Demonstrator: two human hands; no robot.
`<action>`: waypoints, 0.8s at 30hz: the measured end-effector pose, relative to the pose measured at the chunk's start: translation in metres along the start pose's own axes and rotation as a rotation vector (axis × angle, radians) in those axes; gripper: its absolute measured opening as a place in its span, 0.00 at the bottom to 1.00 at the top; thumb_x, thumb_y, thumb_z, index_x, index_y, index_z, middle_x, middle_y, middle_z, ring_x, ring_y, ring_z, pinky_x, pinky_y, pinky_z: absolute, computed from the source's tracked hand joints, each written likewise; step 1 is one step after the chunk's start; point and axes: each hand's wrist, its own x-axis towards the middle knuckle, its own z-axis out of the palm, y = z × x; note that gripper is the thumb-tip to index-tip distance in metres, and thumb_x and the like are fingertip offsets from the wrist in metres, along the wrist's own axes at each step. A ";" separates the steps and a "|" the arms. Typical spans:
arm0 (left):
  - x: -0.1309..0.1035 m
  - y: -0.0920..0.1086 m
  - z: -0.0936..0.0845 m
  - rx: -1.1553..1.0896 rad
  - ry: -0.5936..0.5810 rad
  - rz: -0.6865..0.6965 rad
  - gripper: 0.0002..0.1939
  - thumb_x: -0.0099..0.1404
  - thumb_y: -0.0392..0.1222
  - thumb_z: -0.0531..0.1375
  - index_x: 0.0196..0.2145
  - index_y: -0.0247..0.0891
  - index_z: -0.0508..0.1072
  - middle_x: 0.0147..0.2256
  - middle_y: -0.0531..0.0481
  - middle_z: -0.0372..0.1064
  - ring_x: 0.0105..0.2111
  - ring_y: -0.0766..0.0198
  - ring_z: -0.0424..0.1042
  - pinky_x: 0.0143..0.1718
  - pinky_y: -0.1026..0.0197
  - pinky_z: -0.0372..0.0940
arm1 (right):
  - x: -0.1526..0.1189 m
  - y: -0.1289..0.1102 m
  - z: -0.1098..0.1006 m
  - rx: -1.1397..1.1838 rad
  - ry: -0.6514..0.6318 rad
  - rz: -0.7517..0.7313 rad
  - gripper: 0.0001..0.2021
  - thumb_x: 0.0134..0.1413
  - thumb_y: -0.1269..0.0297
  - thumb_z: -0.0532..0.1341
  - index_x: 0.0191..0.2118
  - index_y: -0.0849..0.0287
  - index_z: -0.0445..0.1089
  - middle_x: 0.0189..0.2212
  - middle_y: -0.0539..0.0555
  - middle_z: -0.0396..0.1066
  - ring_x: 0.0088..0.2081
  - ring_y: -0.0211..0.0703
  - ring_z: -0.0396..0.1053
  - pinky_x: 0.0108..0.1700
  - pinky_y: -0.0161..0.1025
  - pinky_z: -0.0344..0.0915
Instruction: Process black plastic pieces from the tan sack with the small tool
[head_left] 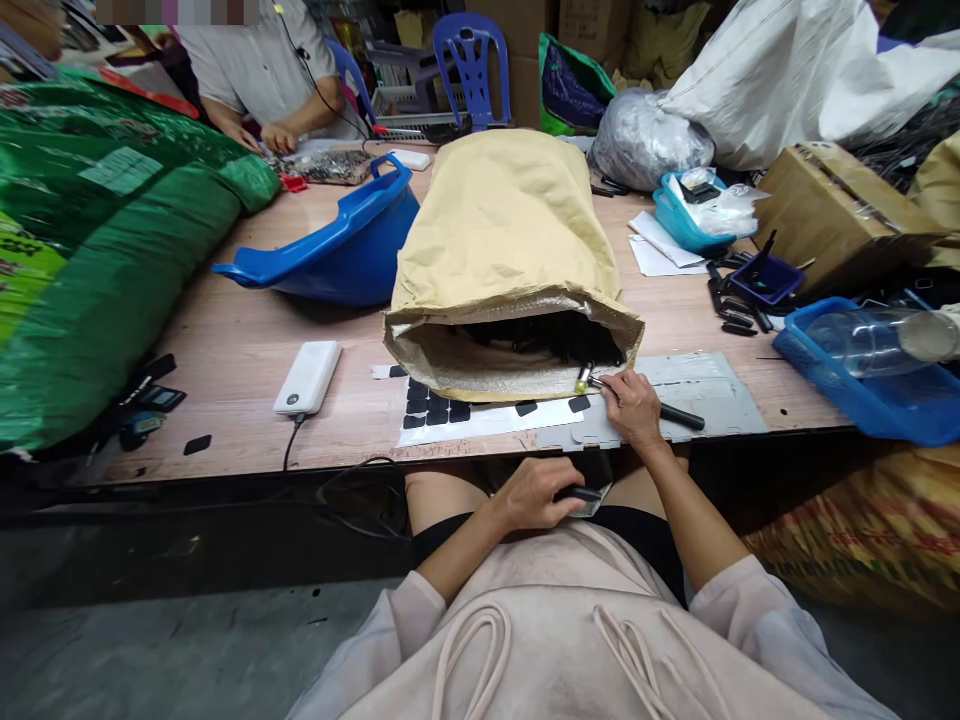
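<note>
My left hand point(534, 494) is closed around a small black piece point(581, 493) above my lap, below the table's front edge. My right hand point(631, 405) is at the table edge by the mouth of a tan woven sack point(517, 220), fingers pinched on a thin tool with a shiny, yellowish tip point(583, 378). A black rod-like handle point(681, 416) shows on the other side of that hand; whether it belongs to the same tool I cannot tell. Dark items lie inside the sack. Before it is a white sheet point(491, 425) with black rounded stickers, beside a grey flat board point(705, 390).
A blue basin point(337, 250) stands left of the sack, a white power bank point(307, 377) with a cable nearer me. Green sacks point(135, 260) fill the left. At right are a blue tray point(862, 385), a cardboard box point(847, 215) and black parts. Another person point(262, 70) sits opposite.
</note>
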 end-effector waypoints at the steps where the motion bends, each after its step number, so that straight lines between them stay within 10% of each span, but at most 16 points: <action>1: -0.005 -0.002 0.011 -0.024 -0.050 -0.052 0.10 0.70 0.47 0.63 0.46 0.43 0.78 0.41 0.47 0.78 0.40 0.58 0.76 0.42 0.59 0.68 | 0.000 0.000 0.000 -0.001 0.002 0.001 0.12 0.66 0.65 0.58 0.48 0.54 0.78 0.38 0.56 0.73 0.41 0.49 0.64 0.46 0.43 0.61; 8: -0.010 -0.058 0.060 0.022 -0.239 -0.677 0.17 0.70 0.46 0.63 0.55 0.44 0.76 0.51 0.43 0.79 0.51 0.49 0.79 0.48 0.55 0.72 | 0.001 -0.001 0.000 0.003 0.002 0.009 0.12 0.65 0.65 0.58 0.48 0.54 0.78 0.38 0.56 0.72 0.41 0.49 0.63 0.46 0.43 0.61; 14: -0.002 -0.042 0.054 -0.041 -0.302 -0.453 0.17 0.66 0.41 0.66 0.52 0.42 0.79 0.50 0.44 0.80 0.50 0.51 0.79 0.50 0.56 0.72 | 0.000 0.000 0.000 -0.017 -0.007 0.003 0.12 0.66 0.65 0.58 0.49 0.54 0.78 0.38 0.56 0.72 0.41 0.48 0.63 0.46 0.43 0.60; 18: 0.028 -0.011 0.009 -0.134 0.066 -0.059 0.08 0.70 0.40 0.62 0.42 0.40 0.82 0.38 0.47 0.82 0.37 0.61 0.79 0.43 0.62 0.71 | 0.000 0.001 0.001 -0.015 0.003 -0.009 0.13 0.66 0.65 0.58 0.49 0.54 0.78 0.38 0.56 0.72 0.41 0.49 0.63 0.46 0.43 0.60; 24: 0.100 -0.053 -0.080 0.090 0.844 -0.445 0.07 0.68 0.38 0.62 0.39 0.37 0.80 0.35 0.44 0.79 0.35 0.58 0.77 0.42 0.57 0.71 | 0.000 0.002 0.003 -0.003 0.005 -0.009 0.12 0.66 0.65 0.58 0.48 0.54 0.78 0.38 0.56 0.72 0.41 0.49 0.63 0.46 0.43 0.60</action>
